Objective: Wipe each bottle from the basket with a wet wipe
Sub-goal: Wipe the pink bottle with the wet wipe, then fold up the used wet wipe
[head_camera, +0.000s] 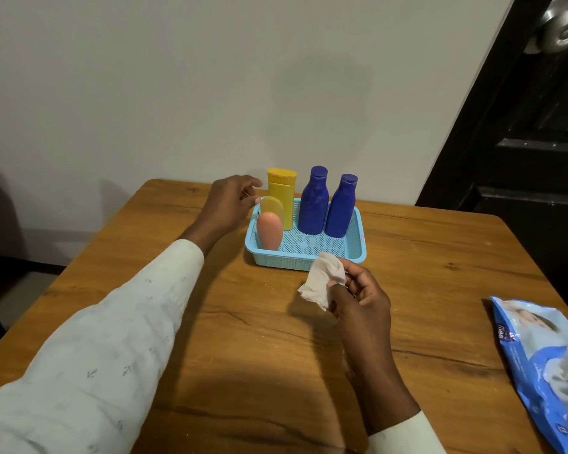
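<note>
A light blue mesh basket stands on the wooden table near the wall. Upright in it are a yellow bottle, two dark blue bottles and a small pink bottle with a clear cap. My left hand hovers just left of the pink bottle's cap, fingers spread, holding nothing. My right hand is in front of the basket, pinching a crumpled white wet wipe.
A blue pack of wet wipes lies at the table's right edge. A white wall rises right behind the table. A black door with a metal knob stands at the far right.
</note>
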